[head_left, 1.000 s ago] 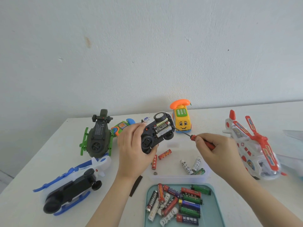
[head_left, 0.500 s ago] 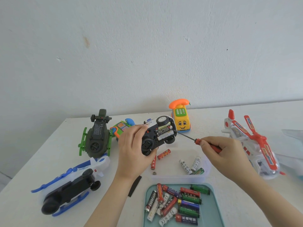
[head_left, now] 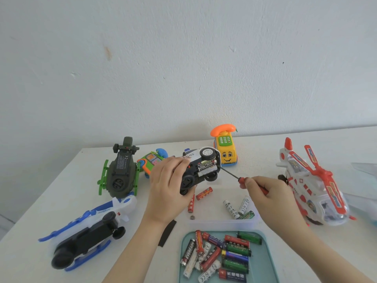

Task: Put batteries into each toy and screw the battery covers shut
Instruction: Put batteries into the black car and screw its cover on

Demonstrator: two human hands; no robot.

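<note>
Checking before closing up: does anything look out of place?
The car has its battery bay uncovered, and a black strip, perhaps its cover, lies loose on the table by the left wrist.

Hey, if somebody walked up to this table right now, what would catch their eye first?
Centre stage, the left hand holds an upturned toy police car with fitted batteries showing in its open compartment, while the right hand points a red-handled screwdriver at its underside. Just in front lies a teal tray heaped with loose batteries, and a big red-and-white toy helicopter sits at the right.
</note>
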